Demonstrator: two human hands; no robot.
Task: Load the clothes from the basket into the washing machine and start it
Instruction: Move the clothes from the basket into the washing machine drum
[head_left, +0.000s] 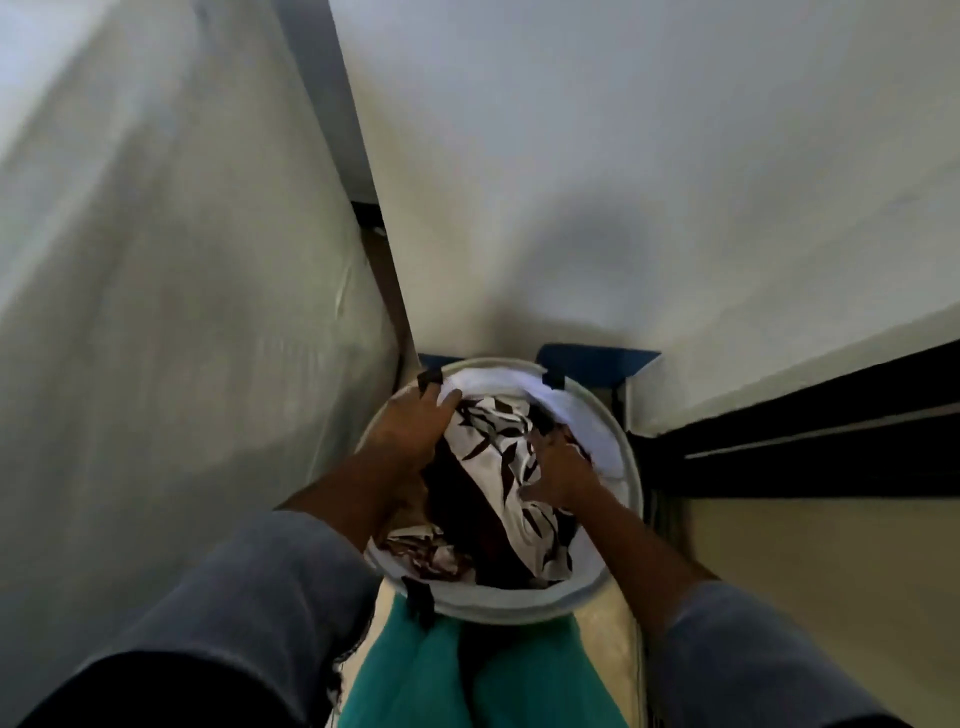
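A round white laundry basket (631, 457) stands on the floor below me, full of clothes. On top lies a white garment with dark leaf print (498, 441); a white towel (582, 415) sits at the far rim. My left hand (410, 426) rests inside the basket's left rim, fingers curled round the edge of the white cloth. My right hand (558, 467) lies spread on the printed garment, its fingertips pressing into the fabric. No washing machine is recognisable in this view.
A large white surface (156, 312) rises on the left, close to the basket. A pale wall (623, 182) stands behind. A dark rail or ledge (805, 441) runs along the right. My teal trouser legs (467, 675) are just below the basket.
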